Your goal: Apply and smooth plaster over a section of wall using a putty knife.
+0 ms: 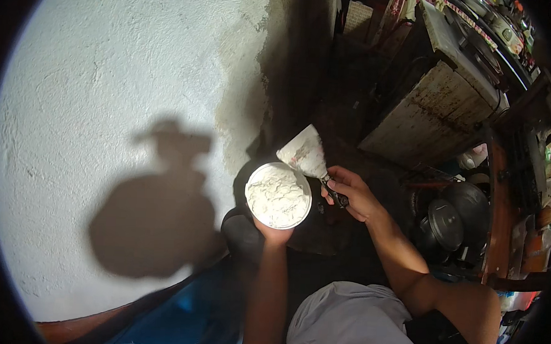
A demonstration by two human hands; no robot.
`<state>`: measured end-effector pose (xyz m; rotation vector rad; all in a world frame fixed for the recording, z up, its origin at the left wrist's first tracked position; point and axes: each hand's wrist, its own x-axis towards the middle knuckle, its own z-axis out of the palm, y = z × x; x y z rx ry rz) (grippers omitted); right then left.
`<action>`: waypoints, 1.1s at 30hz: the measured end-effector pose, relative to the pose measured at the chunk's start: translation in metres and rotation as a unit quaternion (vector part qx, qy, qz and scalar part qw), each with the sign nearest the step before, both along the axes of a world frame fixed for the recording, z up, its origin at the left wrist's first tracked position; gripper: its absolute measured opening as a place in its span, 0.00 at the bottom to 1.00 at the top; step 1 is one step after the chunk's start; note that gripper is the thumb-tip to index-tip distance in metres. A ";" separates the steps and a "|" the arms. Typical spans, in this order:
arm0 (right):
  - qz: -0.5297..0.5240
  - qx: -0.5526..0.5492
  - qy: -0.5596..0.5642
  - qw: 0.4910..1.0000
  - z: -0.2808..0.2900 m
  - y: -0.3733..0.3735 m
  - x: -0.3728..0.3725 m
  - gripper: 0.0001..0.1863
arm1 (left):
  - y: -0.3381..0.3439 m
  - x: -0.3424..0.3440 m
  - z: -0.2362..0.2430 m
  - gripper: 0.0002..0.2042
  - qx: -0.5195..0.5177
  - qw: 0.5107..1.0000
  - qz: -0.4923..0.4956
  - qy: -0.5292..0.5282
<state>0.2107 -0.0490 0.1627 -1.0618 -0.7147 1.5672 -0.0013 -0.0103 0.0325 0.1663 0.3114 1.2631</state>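
White tub (309, 201), its round rim turned up toward the view, is held in the air near the middle, close to the right-hand border of the pale wall (121, 54). Pale paste (277, 198) fills it in rough lumps almost to the lip. The left hand (277, 235) supports the tub from the near side; its fingers are mostly hidden beneath and behind it, so I cannot tell how widely they are spread. The right hand (357, 197) has its thumb and fingers closed around the dark handle of a scraper (307, 152). The smeared blade points up and to the left, its broad edge facing away from the hand, and one side lies right by the tub's upper right rim; whether they touch I cannot tell. Ahead of the blade, a dark open strip runs between the wall's bare grey edge (242, 90) and a rust-stained cabinet (435, 111). On the left, the wall face is free across a wide stretch, carrying only a shadow (156, 222). Room is tighter on the right, where dark pots (446, 224) and a wooden post (500, 212) stand beyond the right forearm.
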 end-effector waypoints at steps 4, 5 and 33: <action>-0.002 0.093 -0.025 0.995 -0.001 0.014 0.005 0.16 | 0.001 -0.001 -0.003 0.35 0.023 0.999 0.023 -0.039; -0.030 0.117 -0.122 0.985 -0.003 0.022 0.006 0.16 | 0.001 -0.001 -0.005 0.34 0.025 0.998 0.033 -0.037; -0.178 0.323 -0.466 0.804 -0.097 0.256 -0.021 0.22 | 0.000 -0.019 -0.015 0.37 -0.067 0.995 0.048 0.061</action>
